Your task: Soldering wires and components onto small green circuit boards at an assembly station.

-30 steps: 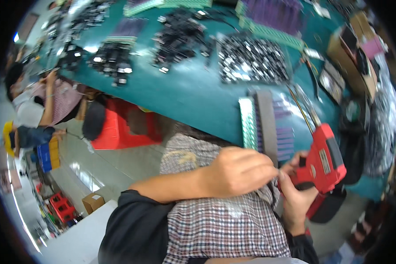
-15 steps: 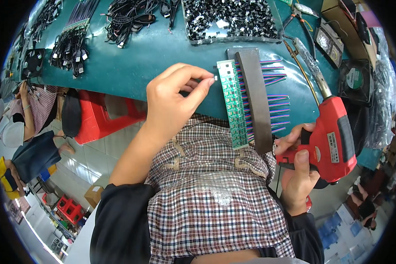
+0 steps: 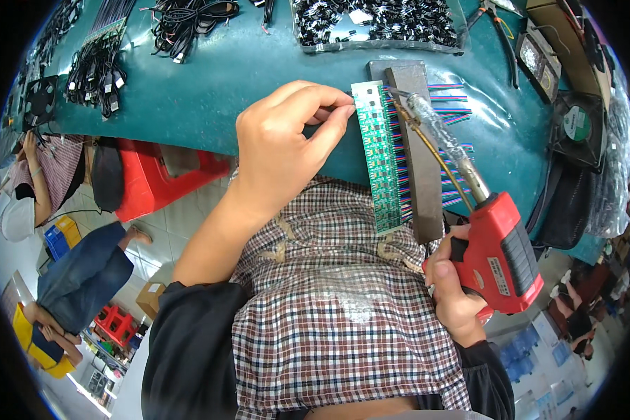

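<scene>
My right hand (image 3: pixel 455 287) grips a red soldering gun (image 3: pixel 500 259) with a brass feed tube and a wrapped barrel. Its tip reaches the upper end of a long green circuit-board panel (image 3: pixel 381 161), where the wires meet the board. At the panel's upper left edge, my left hand (image 3: pixel 294 136) has thumb and forefinger pinched together; what lies between them is too small and hidden to make out. Thin multicoloured wires (image 3: pixel 451 99) run from the panel's right side under a dark bar (image 3: pixel 427 203), which lies along the panel.
Behind the panel stands a clear tray (image 3: pixel 385 47) of small black connectors. Bundles of black cables (image 3: pixel 189 28) lie at the far left. Pliers (image 3: pixel 504 49), a tip-cleaning box (image 3: pixel 537 66) and a black fan (image 3: pixel 577 126) sit at the right. A red stool (image 3: pixel 150 182) stands beside the table.
The soldering gun has swung left and its tip has come onto the panel's upper end. My left hand has moved slightly right, up to the panel's edge.
</scene>
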Motion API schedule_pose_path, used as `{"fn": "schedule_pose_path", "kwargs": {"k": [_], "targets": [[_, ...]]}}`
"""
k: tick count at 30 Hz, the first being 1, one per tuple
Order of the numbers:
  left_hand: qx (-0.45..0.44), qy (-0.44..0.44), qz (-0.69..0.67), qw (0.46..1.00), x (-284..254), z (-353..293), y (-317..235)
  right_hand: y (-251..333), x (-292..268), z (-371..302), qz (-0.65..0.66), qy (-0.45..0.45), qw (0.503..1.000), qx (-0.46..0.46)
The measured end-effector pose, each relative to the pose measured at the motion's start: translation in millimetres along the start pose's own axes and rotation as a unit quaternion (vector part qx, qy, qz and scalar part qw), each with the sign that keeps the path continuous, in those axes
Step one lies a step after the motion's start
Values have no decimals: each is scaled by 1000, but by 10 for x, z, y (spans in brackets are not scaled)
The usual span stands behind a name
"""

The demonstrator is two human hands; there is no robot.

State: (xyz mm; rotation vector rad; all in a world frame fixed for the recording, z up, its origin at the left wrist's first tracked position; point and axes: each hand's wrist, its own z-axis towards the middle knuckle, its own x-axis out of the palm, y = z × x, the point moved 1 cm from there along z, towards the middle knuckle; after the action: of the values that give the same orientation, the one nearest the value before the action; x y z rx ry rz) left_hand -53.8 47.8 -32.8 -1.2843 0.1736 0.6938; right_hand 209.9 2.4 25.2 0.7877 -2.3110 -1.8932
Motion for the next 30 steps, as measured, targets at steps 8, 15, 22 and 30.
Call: {"fn": "schedule_pose_path", "kwargs": {"k": [8,15,22,30], "targets": [[18,-4,24,1000,17,-19,39,53,56,39,-29,10,998,51],[26,-2,40,999,24,-21,46,90,86,83,-52,1,997,51],[26,4,48,998,7,-14,34,98,85,140,-61,14,997,43],[12,43,54,998,-9,-4,18,64,99,125,-74,15,997,32]]}}
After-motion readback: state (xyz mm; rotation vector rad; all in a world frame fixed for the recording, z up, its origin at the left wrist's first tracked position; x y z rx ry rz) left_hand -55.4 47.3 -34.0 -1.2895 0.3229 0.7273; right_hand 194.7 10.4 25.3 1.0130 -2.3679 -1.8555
